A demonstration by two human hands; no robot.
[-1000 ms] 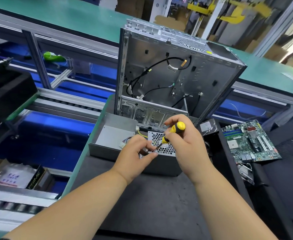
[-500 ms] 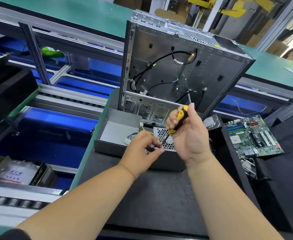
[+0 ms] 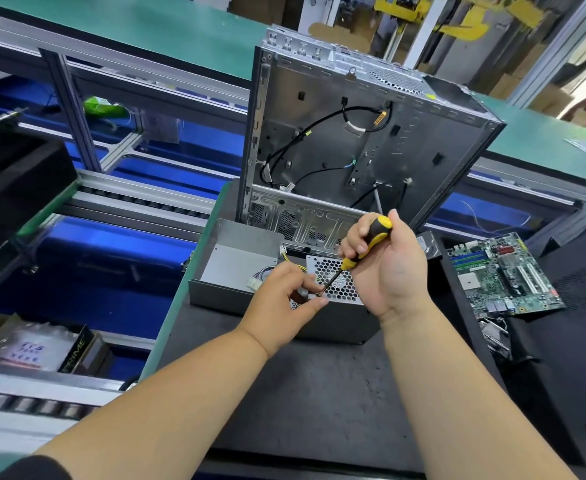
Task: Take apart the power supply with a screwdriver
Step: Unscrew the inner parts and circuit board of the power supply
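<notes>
Far left there's a cardboard box (image 3: 24,344) with printed packaging sitting low beside the roller track, below bench level. The grey power supply (image 3: 236,271) sits on the dark bench (image 3: 319,393) mat, right near the green left edge, with its lid part open on the left and a bundle of coloured wires (image 3: 267,273) poking out. The left hand (image 3: 284,299) rests on the supply's top, its grip curled, thumb and fingertips pinching something small right at the screwdriver tip; can't make out what it is. The screwdriver (image 3: 364,247) is tilted, yellow-and-black handle up and to the right, shaft pointing down-left onto the honeycomb vent grille (image 3: 340,282). The right hand (image 3: 388,268) has its grip wrapped around the handle, palm facing the camera. Just behind the supply stands an empty metal PC case (image 3: 353,140), upright, black cables looped inside. Over on the right a green motherboard (image 3: 502,271) lies flat, well apart from the supply.
</notes>
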